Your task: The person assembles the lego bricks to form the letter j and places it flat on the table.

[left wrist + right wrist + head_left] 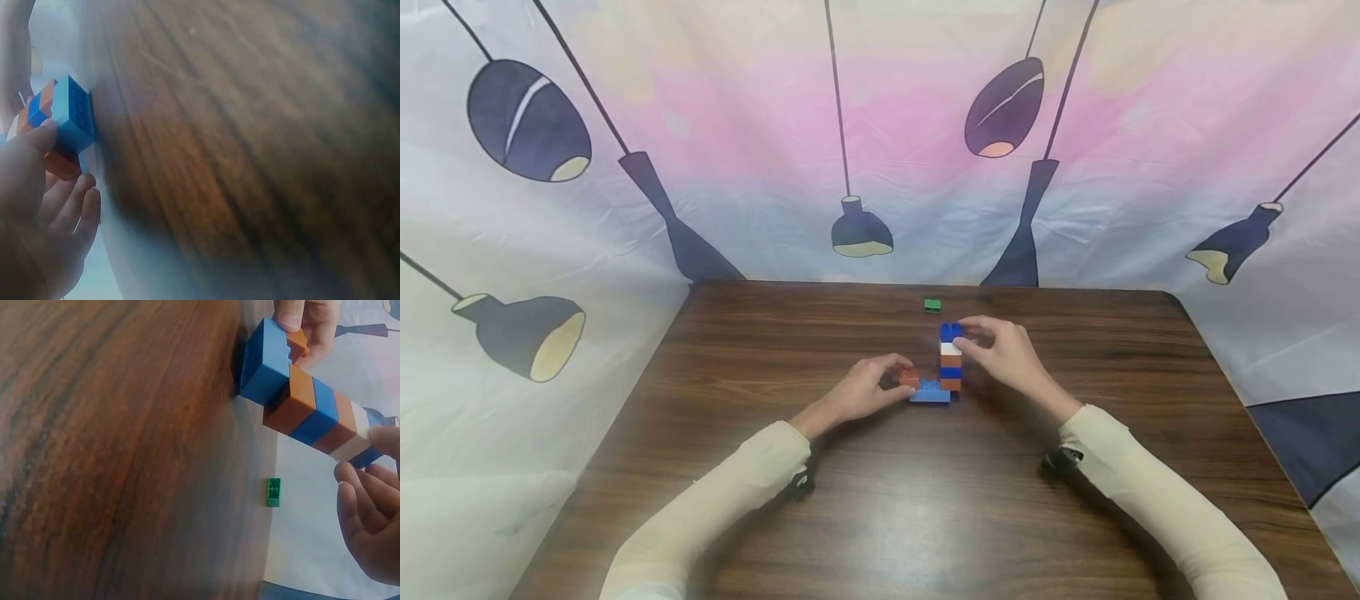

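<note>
A light blue toy brick [930, 397] lies low over the table, with an orange brick [909, 377] on its left end. My left hand [863, 390] pinches that orange brick between thumb and fingers, the thumb tip also at the light blue brick. On the right end rises a tower of stacked bricks: orange, blue, orange, white [950, 349] and a dark blue brick [951, 332] on top. My right hand [1004, 353] holds the tower's top, thumb in front at the white and dark blue bricks [365, 456]. In the right wrist view the light blue brick [267, 362] shows its hollow underside.
A small green brick [932, 306] sits alone behind the tower, near the far edge of the brown wooden table [760, 333]. A cloth backdrop [775, 150] printed with hanging lamps surrounds the table's back and sides.
</note>
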A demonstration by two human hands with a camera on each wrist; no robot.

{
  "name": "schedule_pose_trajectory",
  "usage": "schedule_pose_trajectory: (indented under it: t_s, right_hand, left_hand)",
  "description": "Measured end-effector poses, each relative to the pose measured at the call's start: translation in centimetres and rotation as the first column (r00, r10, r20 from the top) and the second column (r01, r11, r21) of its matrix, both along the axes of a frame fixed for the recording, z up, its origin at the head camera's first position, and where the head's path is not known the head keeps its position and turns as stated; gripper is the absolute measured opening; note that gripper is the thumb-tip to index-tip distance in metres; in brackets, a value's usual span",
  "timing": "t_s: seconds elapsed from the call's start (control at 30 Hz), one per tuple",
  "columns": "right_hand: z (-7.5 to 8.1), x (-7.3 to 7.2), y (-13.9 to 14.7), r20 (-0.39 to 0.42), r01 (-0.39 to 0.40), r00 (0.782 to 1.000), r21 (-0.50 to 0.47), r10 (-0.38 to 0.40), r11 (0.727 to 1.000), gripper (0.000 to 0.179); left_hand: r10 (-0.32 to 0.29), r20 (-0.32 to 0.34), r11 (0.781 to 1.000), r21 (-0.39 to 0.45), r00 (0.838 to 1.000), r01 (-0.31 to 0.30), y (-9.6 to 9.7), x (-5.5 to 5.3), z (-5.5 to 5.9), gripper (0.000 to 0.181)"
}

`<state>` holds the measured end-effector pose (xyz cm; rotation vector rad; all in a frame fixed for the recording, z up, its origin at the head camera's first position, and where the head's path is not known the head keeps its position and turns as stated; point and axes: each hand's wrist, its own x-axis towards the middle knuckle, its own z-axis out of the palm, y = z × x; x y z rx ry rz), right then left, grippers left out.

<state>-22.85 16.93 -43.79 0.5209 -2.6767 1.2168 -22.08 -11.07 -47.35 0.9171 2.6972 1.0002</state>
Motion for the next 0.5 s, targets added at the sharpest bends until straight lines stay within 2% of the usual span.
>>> schedule_pose_trajectory:
  t_s: [0.27, 0.5]
  right_hand:
    - [-0.5, -0.8, -0.1, 0.03, 0.004, 1.0, -0.001, -0.004, 1.0, 0.038]
    - [-1.1, -1.7, 0.0, 0.12, 0.003, 0.993, 0.001, -0.003, 1.0, 0.044]
  left_hand:
    - [0.002, -0.016, 1.0, 0.015, 1.0, -0.002, 0.0, -0.2, -0.1, 0.037]
    - [0.014, -0.002, 1.0, 0.006, 1.0, -0.014, 0.1, -0.4, -0.2, 0.033]
